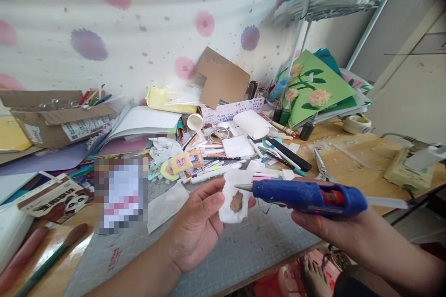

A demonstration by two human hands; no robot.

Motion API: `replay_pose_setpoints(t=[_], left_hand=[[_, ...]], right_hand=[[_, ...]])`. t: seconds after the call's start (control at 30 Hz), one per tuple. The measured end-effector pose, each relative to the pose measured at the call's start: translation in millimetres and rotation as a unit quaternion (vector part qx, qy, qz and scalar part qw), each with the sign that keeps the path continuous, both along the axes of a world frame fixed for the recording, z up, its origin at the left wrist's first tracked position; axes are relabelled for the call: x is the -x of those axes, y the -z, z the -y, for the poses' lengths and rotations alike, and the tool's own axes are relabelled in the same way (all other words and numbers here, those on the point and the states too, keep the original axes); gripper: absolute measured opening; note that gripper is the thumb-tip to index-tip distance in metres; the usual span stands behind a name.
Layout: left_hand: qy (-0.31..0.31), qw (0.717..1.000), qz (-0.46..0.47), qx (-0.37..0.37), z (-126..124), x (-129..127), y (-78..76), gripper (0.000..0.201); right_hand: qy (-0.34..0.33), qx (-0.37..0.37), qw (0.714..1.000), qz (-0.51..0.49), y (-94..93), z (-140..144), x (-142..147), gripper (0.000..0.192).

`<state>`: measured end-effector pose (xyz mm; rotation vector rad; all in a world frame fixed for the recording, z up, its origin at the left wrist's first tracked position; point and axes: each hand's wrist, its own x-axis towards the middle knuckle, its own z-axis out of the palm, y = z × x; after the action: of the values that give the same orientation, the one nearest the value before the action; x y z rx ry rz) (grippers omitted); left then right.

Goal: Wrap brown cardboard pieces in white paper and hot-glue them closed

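My left hand point(198, 225) pinches a small white paper piece point(227, 212) between thumb and fingers, above the cutting mat. A brown patch point(236, 201) shows in the middle of the white piece; what it is made of I cannot tell. My right hand point(334, 232) is wrapped round a blue hot glue gun point(289, 195), held sideways with its metal nozzle pointing left. The nozzle tip is at the upper part of the white piece; whether it touches is unclear. A pale glue stick point(386, 202) sticks out of the gun's rear, and a small red light glows on its side.
Beneath my hands lies a grey cutting mat point(139, 260). Pens and paper scraps are heaped behind it, with scissors point(322, 165) to the right. A cardboard box point(52, 120) stands at left, a tape roll point(357, 124) at right. Wooden-handled tools point(49, 260) lie front left.
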<state>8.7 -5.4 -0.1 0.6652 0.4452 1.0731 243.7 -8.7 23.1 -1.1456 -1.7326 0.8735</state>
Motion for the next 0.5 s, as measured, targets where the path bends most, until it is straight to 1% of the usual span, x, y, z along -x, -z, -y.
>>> replay_pose_setpoints(t=[0.1,0.2,0.33,0.5], left_hand=[[0.003,1.0,0.003,0.002,0.6,-0.5,-1.2,0.021],[0.006,1.0,0.004,0.007,0.6,-0.7,-2.6,0.021],[0.002,1.0,0.011,0.014,0.4,-1.2,-3.3,0.022],[-0.015,0.999,0.005,0.041,1.9,-1.2,-3.2,0.022]], right_hand=[[-0.022,-0.035,0.999,0.035,2.7,-2.6,1.7,0.028],[-0.053,-0.041,0.996,0.052,3.6,-3.8,0.9,0.03],[-0.041,-0.061,0.994,0.077,6.5,-3.1,-1.2,0.037],[-0.037,-0.064,0.993,0.093,8.9,-2.9,-0.5,0.037]])
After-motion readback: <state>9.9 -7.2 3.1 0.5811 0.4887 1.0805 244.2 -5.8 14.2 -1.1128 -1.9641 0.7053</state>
